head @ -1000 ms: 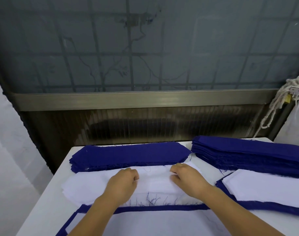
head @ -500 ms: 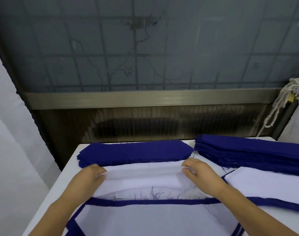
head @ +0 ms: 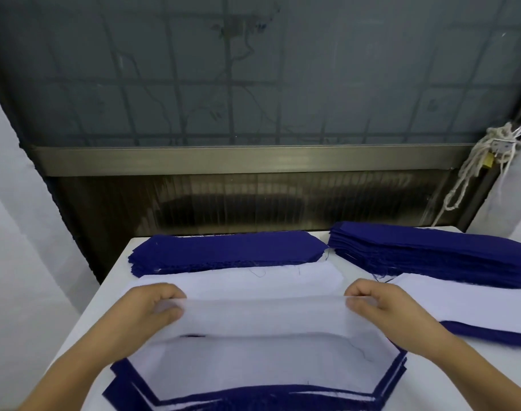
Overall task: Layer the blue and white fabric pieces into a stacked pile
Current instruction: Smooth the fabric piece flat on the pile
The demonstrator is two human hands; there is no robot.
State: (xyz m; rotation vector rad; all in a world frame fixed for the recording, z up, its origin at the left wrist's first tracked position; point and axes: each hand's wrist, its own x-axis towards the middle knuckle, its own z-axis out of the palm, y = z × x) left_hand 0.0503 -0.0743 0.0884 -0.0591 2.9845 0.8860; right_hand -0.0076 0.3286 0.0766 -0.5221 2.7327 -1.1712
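Two hands pinch one thin white fabric piece (head: 262, 314): your left hand (head: 148, 311) and right hand (head: 380, 307) at its ends, above the near blue-and-white layered pile (head: 253, 366). Keep it taut and lower it evenly, edges matching.

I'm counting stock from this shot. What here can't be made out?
Head view only:
- Near layered pile: its front is cut off by the bottom edge.
- Right blue stack: its far end runs off the right edge; layers are too fine to count.
- White stack: partly hidden by the lifted white piece held by the left hand and right hand.
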